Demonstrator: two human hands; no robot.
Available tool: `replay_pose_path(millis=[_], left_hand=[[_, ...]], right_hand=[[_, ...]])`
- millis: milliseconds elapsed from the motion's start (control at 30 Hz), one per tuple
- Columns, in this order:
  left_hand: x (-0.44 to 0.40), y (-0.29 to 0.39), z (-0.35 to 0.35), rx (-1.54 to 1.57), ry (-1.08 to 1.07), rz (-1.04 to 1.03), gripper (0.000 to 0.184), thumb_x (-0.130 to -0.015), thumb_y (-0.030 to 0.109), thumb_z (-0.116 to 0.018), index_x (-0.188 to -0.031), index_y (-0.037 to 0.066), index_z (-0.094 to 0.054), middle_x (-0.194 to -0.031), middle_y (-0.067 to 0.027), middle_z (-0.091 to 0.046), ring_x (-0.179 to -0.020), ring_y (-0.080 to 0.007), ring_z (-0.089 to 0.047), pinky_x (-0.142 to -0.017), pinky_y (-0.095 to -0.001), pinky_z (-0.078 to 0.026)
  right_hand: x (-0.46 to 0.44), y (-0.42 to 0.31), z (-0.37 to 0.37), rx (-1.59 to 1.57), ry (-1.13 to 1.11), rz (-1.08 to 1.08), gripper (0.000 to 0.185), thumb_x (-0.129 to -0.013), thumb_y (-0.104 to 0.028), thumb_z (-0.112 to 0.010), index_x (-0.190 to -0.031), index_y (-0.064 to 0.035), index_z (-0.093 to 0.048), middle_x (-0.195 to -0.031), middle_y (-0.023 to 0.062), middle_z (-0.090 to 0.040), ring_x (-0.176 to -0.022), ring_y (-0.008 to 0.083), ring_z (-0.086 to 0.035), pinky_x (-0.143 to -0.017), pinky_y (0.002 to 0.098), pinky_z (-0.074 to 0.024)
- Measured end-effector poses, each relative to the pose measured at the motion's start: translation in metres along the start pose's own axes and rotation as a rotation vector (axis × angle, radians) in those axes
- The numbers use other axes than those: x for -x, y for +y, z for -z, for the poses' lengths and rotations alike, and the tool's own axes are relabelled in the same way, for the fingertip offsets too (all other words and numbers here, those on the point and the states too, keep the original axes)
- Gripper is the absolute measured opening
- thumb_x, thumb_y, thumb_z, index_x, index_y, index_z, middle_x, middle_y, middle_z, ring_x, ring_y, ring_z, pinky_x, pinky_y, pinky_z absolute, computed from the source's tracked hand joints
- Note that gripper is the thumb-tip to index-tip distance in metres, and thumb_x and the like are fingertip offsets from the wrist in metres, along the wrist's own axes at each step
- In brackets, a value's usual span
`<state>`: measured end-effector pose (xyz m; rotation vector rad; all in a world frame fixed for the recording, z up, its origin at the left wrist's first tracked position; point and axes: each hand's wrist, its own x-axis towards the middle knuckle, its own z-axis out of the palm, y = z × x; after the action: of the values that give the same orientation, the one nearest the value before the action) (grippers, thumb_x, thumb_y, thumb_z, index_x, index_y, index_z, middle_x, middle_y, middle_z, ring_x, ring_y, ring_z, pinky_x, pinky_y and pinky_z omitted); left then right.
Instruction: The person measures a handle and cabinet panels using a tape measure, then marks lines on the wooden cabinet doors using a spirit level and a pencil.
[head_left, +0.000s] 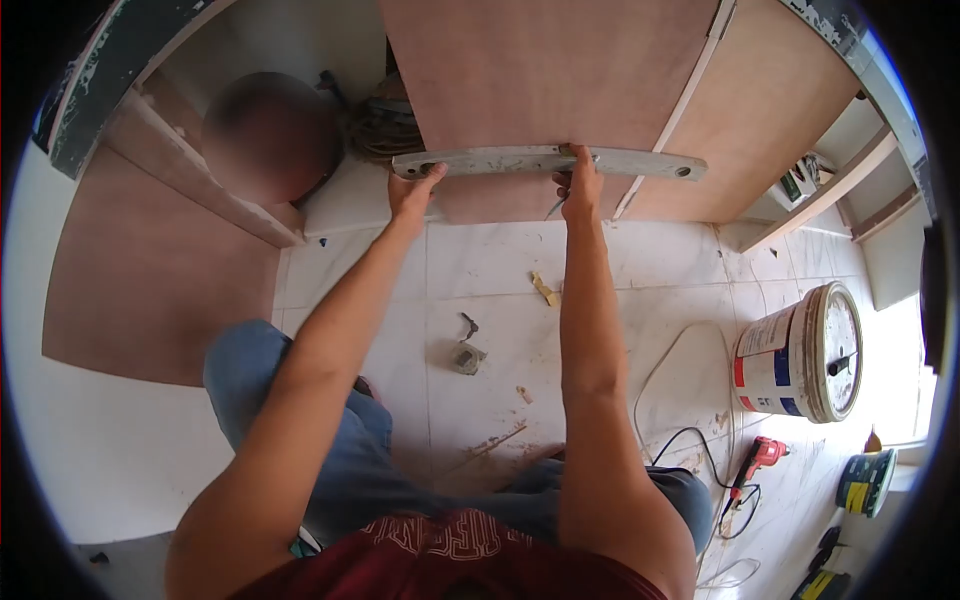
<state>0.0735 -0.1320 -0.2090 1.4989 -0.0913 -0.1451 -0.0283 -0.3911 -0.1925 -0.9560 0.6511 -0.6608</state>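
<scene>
Both my hands hold a long, scuffed metal spirit level (pixel 500 160) roughly horizontally across a reddish plywood panel (pixel 540 80). Near its left end, my left hand (pixel 412 192) is closed on the lower edge, thumb on the front face. Right of the middle, my right hand (pixel 582 188) grips it with a finger over the top edge. A thin, pointed, dark-and-metal item (pixel 558 204) also sticks out from the right hand; its kind is unclear. A round hole shows at the level's right end.
On the tiled floor (pixel 400 270) lie a tape measure (pixel 467 358), a small dark piece (pixel 469 325) and yellowish scraps (pixel 544 288). A large paint bucket (pixel 775 355), a red corded power tool (pixel 762 457) and a green tub (pixel 866 482) stand or lie at right. Coiled material (pixel 383 128) sits back left.
</scene>
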Motion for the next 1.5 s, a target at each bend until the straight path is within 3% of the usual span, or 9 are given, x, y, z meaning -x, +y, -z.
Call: replay_pose_path(millis=[100, 200, 267, 433, 533, 633, 733, 1233, 1500], left_hand=[[0.004, -0.016, -0.024, 0.086, -0.019, -0.232, 0.063, -0.081, 0.030, -0.086, -0.129, 0.006, -0.054, -0.127, -0.0086, -0.062, -0.118, -0.0207, -0.059, -0.096, -0.0392, -0.048], [-0.002, -0.009, -0.028, -0.092, -0.086, -0.152, 0.077, -0.077, 0.028, -0.087, -0.137, 0.001, -0.045, -0.133, -0.0162, -0.059, -0.121, -0.0271, -0.058, -0.099, -0.0382, -0.046], [-0.009, -0.021, -0.035, -0.174, -0.018, -0.231, 0.076, -0.079, 0.028, -0.085, -0.138, 0.000, -0.045, -0.131, -0.0188, -0.059, -0.121, -0.0304, -0.058, -0.100, -0.0395, -0.045], [0.001, -0.012, -0.032, -0.252, 0.012, -0.387, 0.081, -0.080, 0.031, -0.082, -0.142, -0.002, -0.042, -0.132, -0.0228, -0.057, -0.122, -0.0365, -0.057, -0.102, -0.0422, -0.045], [-0.003, -0.015, -0.029, -0.276, -0.029, -0.396, 0.093, -0.082, 0.041, -0.080, -0.151, -0.001, -0.032, -0.139, -0.0245, -0.054, -0.128, -0.0349, -0.054, -0.106, -0.0394, -0.043], [-0.002, -0.015, -0.033, -0.220, 0.016, -0.447, 0.096, -0.081, 0.034, -0.081, -0.152, -0.004, -0.029, -0.143, -0.0254, -0.050, -0.131, -0.0376, -0.051, -0.107, -0.0414, -0.043], [-0.007, -0.021, -0.033, -0.184, -0.023, -0.389, 0.102, -0.082, 0.035, -0.081, -0.155, -0.005, -0.022, -0.147, -0.0270, -0.046, -0.134, -0.0382, -0.049, -0.109, -0.0407, -0.042], [-0.005, -0.016, -0.035, -0.237, -0.025, -0.457, 0.111, -0.084, 0.037, -0.078, -0.158, -0.005, -0.006, -0.151, -0.0329, -0.038, -0.138, -0.0414, -0.044, -0.112, -0.0411, -0.039], [-0.005, -0.019, -0.036, -0.250, -0.017, -0.492, 0.113, -0.085, 0.035, -0.079, -0.157, -0.007, -0.004, -0.156, -0.0332, -0.026, -0.144, -0.0421, -0.034, -0.117, -0.0414, -0.033]], right_hand=[[-0.019, 0.002, 0.020, 0.008, 0.017, 0.038, 0.040, -0.086, -0.044, -0.069, -0.103, -0.0073, -0.066, -0.085, 0.0060, -0.063, -0.058, 0.0163, -0.060, -0.044, 0.0270, -0.0341], [-0.022, -0.012, 0.041, 0.059, 0.018, 0.031, 0.041, -0.088, -0.045, -0.069, -0.110, -0.0104, -0.064, -0.090, 0.0081, -0.065, -0.060, 0.0167, -0.061, -0.046, 0.0266, -0.0363], [-0.019, -0.018, 0.038, 0.156, 0.022, -0.013, 0.041, -0.090, -0.045, -0.066, -0.117, -0.0137, -0.063, -0.092, 0.0096, -0.066, -0.065, 0.0161, -0.062, -0.049, 0.0272, -0.0390], [-0.031, -0.013, 0.045, 0.158, 0.004, 0.030, 0.042, -0.092, -0.048, -0.067, -0.115, -0.0133, -0.063, -0.083, 0.0092, -0.065, -0.061, 0.0172, -0.062, -0.047, 0.0278, -0.0409], [-0.026, -0.019, 0.043, 0.177, -0.034, 0.045, 0.040, -0.092, -0.046, -0.066, -0.114, -0.0124, -0.062, -0.081, 0.0086, -0.063, -0.060, 0.0171, -0.062, -0.046, 0.0277, -0.0412], [-0.023, -0.023, 0.040, 0.165, -0.022, 0.018, 0.039, -0.092, -0.044, -0.066, -0.113, -0.0109, -0.063, -0.085, 0.0087, -0.063, -0.061, 0.0177, -0.061, -0.047, 0.0275, -0.0396], [-0.022, -0.025, 0.040, 0.138, -0.019, 0.013, 0.039, -0.091, -0.043, -0.067, -0.111, -0.0103, -0.063, -0.087, 0.0086, -0.063, -0.062, 0.0177, -0.060, -0.048, 0.0275, -0.0384], [-0.029, -0.022, 0.042, 0.122, 0.010, -0.003, 0.039, -0.090, -0.043, -0.067, -0.112, -0.0109, -0.063, -0.091, 0.0088, -0.062, -0.062, 0.0199, -0.062, -0.048, 0.0296, -0.0396], [-0.027, -0.021, 0.042, 0.101, -0.012, 0.024, 0.037, -0.092, -0.042, -0.065, -0.112, -0.0114, -0.063, -0.091, 0.0092, -0.062, -0.060, 0.0201, -0.061, -0.046, 0.0295, -0.0382]])
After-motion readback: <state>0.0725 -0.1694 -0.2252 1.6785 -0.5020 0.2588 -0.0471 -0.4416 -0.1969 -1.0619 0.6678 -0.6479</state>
